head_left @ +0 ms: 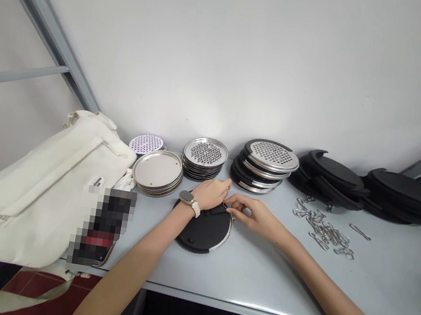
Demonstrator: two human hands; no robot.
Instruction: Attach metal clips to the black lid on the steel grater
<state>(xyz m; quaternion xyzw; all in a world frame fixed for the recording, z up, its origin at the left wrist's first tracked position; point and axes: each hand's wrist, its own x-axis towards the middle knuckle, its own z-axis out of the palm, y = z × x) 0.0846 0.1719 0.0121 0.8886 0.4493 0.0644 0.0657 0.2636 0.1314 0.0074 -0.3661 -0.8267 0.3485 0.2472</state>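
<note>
A round black disc (202,233) with a silver rim section lies on the grey table in front of me. My left hand (210,194), with a watch on its wrist, reaches across the disc and grips it at the far edge, its fingers curled and partly hidden. A short black strap (215,210) shows beside that hand. My right hand (249,212) comes in from the right, thumb and forefinger pinched on a small metal clip (224,205) at the disc's upper right edge. How far the clip is fastened cannot be made out.
Along the wall stand stacks of plain metal discs (158,169), grater discs (205,154), black-rimmed grater discs (270,155) and black covers (335,174). Loose metal clips (323,228) lie at right. A cream bag (49,190) and a pixelated item (103,226) are at left.
</note>
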